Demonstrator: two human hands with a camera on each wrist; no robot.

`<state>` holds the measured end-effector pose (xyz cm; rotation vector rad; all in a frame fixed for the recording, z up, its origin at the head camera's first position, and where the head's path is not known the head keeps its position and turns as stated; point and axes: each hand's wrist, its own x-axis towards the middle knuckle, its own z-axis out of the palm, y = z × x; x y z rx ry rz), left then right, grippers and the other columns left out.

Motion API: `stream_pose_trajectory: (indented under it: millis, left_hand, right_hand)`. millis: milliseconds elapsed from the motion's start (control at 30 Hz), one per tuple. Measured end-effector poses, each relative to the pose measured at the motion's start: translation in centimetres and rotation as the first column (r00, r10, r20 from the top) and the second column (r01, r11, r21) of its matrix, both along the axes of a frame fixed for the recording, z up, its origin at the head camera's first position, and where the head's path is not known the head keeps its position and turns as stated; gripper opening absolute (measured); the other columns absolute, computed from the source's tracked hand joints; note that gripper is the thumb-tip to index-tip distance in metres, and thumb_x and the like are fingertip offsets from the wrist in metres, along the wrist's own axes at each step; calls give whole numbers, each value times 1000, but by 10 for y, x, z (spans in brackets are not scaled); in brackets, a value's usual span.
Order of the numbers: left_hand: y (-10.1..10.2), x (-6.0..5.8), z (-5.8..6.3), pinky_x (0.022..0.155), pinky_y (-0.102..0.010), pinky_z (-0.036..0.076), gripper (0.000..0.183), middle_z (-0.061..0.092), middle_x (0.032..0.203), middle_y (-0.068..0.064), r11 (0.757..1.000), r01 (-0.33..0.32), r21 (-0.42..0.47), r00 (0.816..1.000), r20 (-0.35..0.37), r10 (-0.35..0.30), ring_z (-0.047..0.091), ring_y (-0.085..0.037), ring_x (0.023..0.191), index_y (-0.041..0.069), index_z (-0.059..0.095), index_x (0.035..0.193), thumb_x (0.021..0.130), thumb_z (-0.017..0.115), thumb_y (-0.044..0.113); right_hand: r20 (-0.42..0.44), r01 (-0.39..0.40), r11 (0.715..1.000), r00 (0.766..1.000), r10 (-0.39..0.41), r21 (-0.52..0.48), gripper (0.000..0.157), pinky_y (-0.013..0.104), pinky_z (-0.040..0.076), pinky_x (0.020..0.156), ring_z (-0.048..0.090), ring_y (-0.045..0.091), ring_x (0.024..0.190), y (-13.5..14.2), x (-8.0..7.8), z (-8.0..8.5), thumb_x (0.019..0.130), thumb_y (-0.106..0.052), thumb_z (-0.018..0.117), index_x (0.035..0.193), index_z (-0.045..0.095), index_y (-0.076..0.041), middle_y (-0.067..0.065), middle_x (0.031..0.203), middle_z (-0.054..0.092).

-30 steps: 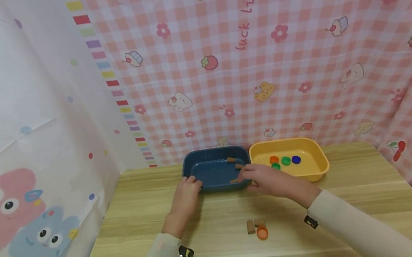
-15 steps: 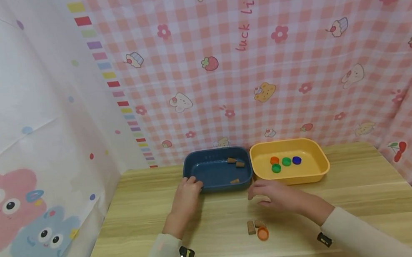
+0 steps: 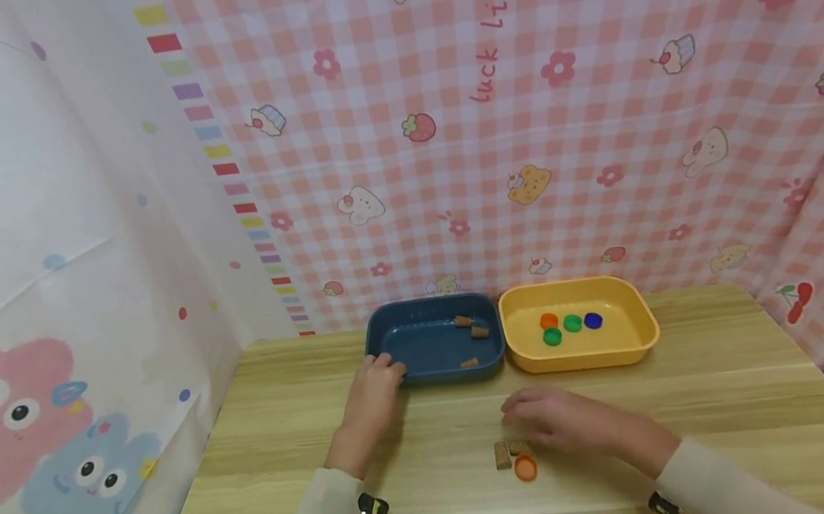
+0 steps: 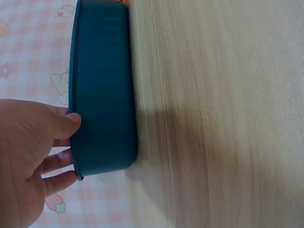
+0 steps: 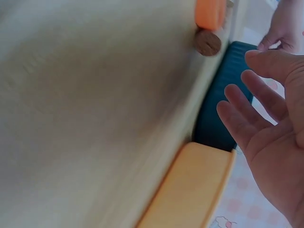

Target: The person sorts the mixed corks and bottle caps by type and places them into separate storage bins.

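My left hand (image 3: 372, 393) holds the near left rim of a dark blue plastic bin (image 3: 443, 377). The left wrist view shows the thumb outside the wall (image 4: 102, 90) and the fingers over the rim. Over the table, short of the bins, my right hand (image 3: 561, 419) hangs with nothing in it, fingers loosely bent and apart in the right wrist view. Just below its fingertips lie an upright-looking cork (image 3: 502, 455), a second cork (image 3: 517, 447) partly covered by an orange bottle cap (image 3: 525, 468), and that cap itself.
Three corks, one of them a brown cork (image 3: 479, 332), lie inside the blue bin. Against its right side stands a yellow bin (image 3: 589, 361) holding several caps: an orange cap (image 3: 549, 321), two green ones and a blue cap (image 3: 593, 320). A checked cloth (image 3: 409, 232) hangs behind the table.
My right hand has let go of a cork at the blue bin's front right and drawn back toward the loose corks and cap. The left hand has stayed on the rim.
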<state>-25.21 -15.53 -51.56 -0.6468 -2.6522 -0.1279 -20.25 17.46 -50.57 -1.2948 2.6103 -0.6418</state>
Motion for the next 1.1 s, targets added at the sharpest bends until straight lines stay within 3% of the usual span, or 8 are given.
stream_pose_trajectory:
  millis: [133, 300, 600, 1100]
  left_hand:
    - [0, 0, 0, 73, -38, 51, 5, 66, 83, -7, 1000, 2, 8, 1000, -2, -2, 55, -26, 75, 9, 77, 89, 90, 75, 5]
    - [0, 1, -1, 72, -38, 51, 6, 65, 82, -6, 1000, 5, 11, 1000, -6, -5, 54, -25, 73, 10, 77, 88, 90, 76, 5]
    - [1, 0, 0, 74, -38, 51, 7, 67, 84, -7, 1000, 2, 11, 1000, -3, -2, 56, -26, 76, 10, 78, 89, 91, 74, 4]
    - [0, 1, 0, 73, -36, 48, 6, 65, 82, -5, 1000, 8, -10, 1000, -14, -8, 54, -23, 74, 11, 77, 89, 90, 76, 6]
  right_hand:
    - [95, 23, 1000, 995, -24, 16, 31, 39, 51, 107, 59, 20, 130, 0, 6, -10, 100, -12, 67, 130, 69, -19, 0, 139, 64]
    - [116, 18, 1000, 993, -16, -14, 31, 37, 51, 107, 60, 15, 128, 0, 11, -23, 101, -11, 65, 129, 69, -24, -7, 136, 65]
    - [78, -12, 999, 997, 15, -41, 28, 35, 53, 103, 62, 10, 120, 1, 14, -31, 102, -10, 63, 124, 70, -26, -13, 129, 67]
    - [16, -32, 997, 999, 33, -68, 24, 31, 55, 97, 62, 8, 114, 2, 18, -34, 99, -9, 68, 118, 71, -23, -11, 124, 69]
